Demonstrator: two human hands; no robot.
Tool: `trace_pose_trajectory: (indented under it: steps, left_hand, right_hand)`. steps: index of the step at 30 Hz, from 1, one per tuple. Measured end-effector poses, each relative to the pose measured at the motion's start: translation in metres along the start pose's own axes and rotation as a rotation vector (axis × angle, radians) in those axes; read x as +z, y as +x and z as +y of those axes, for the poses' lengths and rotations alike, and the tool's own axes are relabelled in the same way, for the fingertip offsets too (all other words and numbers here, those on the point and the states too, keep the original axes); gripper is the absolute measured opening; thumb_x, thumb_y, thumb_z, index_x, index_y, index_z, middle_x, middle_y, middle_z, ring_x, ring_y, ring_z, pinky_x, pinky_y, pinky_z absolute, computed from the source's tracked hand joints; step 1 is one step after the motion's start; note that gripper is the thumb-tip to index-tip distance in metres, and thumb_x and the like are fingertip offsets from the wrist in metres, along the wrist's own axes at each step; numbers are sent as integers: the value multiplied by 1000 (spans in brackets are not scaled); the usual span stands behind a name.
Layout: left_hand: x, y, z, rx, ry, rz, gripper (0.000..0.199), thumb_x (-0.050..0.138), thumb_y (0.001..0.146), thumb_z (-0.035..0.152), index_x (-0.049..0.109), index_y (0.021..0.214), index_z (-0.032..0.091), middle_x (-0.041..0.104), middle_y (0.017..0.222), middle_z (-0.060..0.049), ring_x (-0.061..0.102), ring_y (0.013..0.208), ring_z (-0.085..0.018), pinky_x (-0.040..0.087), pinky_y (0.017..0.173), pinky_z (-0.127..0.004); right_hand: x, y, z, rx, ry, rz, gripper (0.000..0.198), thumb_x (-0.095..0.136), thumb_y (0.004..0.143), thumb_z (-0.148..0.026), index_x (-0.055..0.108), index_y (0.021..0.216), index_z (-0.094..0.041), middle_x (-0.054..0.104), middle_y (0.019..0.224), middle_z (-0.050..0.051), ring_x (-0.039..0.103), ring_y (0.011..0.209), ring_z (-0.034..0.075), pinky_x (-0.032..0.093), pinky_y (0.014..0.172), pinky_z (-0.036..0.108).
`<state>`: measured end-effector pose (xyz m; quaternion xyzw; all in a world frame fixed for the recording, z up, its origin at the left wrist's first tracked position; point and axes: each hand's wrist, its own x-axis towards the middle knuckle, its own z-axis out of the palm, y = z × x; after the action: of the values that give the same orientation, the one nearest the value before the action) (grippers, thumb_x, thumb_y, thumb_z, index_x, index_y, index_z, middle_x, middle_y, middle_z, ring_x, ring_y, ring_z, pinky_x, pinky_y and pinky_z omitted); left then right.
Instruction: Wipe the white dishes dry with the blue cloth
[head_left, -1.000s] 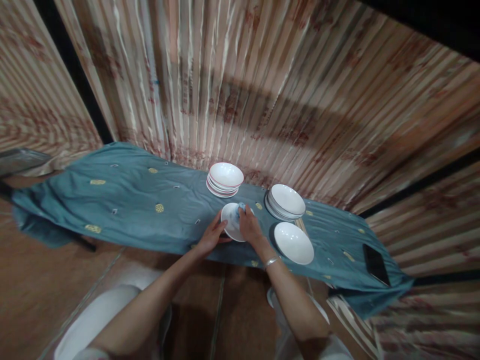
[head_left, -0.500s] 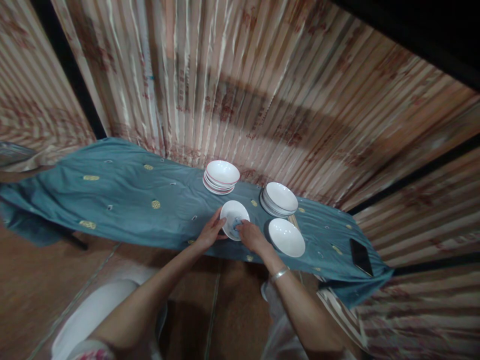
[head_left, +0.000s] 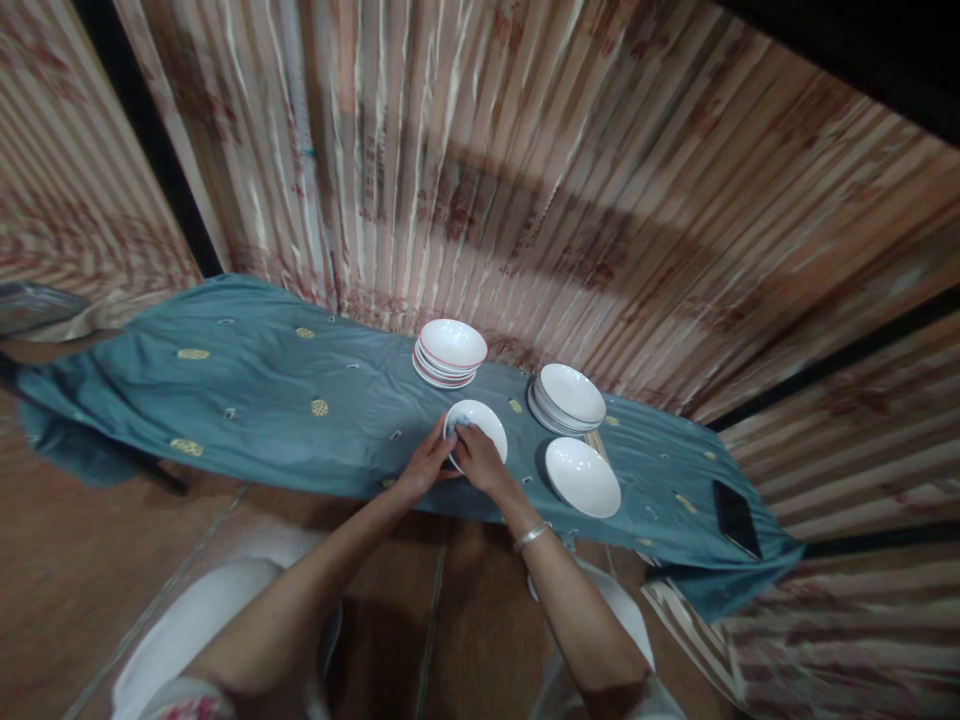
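A white bowl (head_left: 490, 425) is at the front edge of the cloth-covered table. My left hand (head_left: 429, 461) is closed on its left rim, thumb on top and fingers beneath. My right hand (head_left: 480, 460) reaches inside the bowl, its fingers pressing a small bluish cloth (head_left: 465, 414) against the upper left of the inner wall. The hand hides most of this cloth, and its exact kind is hard to make out. A single white bowl (head_left: 583, 478) rests to the right of my hands.
Behind the held bowl stands a stack of red-rimmed bowls (head_left: 452, 345). Another stack of white bowls (head_left: 572, 393) is at the back right. A black phone (head_left: 736, 518) lies near the right end of the teal tablecloth (head_left: 262, 390). A striped curtain (head_left: 480, 200) hangs close behind.
My right hand has moved the bluish cloth from the lower right of the bowl's inside to its upper left. My left hand keeps its hold on the rim. The view has shifted slightly.
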<state>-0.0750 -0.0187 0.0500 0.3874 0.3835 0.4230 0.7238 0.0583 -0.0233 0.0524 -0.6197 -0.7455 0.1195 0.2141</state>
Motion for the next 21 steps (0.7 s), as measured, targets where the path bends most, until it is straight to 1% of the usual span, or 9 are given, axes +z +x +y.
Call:
trace_pose_trajectory:
  steps: [3, 6, 8, 10, 13, 18, 21]
  left_hand:
    - [0, 0, 0, -5, -18, 6, 71, 70, 77, 39, 43, 143, 30, 48, 144, -7, 57, 116, -29, 60, 70, -32]
    - [0, 0, 1, -20, -37, -1, 73, 70, 78, 38, 41, 144, 30, 52, 141, -7, 60, 111, -29, 61, 70, -35]
    - [0, 0, 1, -23, -35, 8, 74, 70, 78, 37, 41, 145, 29, 56, 136, -8, 61, 109, -29, 61, 70, -36]
    - [0, -1, 2, -24, -23, 22, 73, 69, 78, 36, 41, 145, 28, 58, 133, -8, 61, 108, -29, 61, 69, -36]
    - [1, -1, 2, -22, -22, 32, 72, 69, 78, 36, 41, 144, 28, 57, 134, -8, 61, 107, -29, 61, 67, -36]
    - [2, -1, 3, -26, -6, 24, 72, 67, 80, 36, 39, 145, 27, 58, 133, -9, 60, 109, -29, 60, 66, -34]
    - [2, -1, 1, -20, 16, 19, 72, 66, 80, 37, 38, 146, 26, 60, 129, -9, 60, 109, -29, 60, 64, -34]
  right_hand:
    - [8, 5, 7, 5, -16, 31, 40, 43, 89, -13, 57, 126, -11, 59, 124, 18, 56, 114, 25, 44, 101, 41]
    - [8, 7, 14, 11, -63, 21, 44, 44, 88, -13, 52, 131, -12, 54, 132, 19, 55, 117, 26, 44, 101, 44]
    - [5, 7, 18, 3, -105, -3, 45, 44, 88, -11, 52, 132, -12, 51, 135, 19, 52, 122, 27, 43, 103, 45]
    - [0, 6, 22, -11, -159, -33, 44, 44, 86, -7, 55, 129, -12, 51, 137, 19, 50, 126, 27, 41, 106, 44]
    - [-9, 2, 27, -29, -250, -90, 40, 46, 84, -4, 62, 120, -11, 55, 134, 19, 49, 128, 26, 39, 108, 43]
    - [-26, -8, 21, -72, -329, -239, 28, 48, 86, -6, 70, 100, -13, 68, 115, 18, 58, 118, 26, 42, 104, 41]
    - [-34, -15, 13, -76, -321, -300, 30, 44, 89, -9, 72, 96, -15, 70, 110, 15, 62, 112, 25, 45, 99, 38]
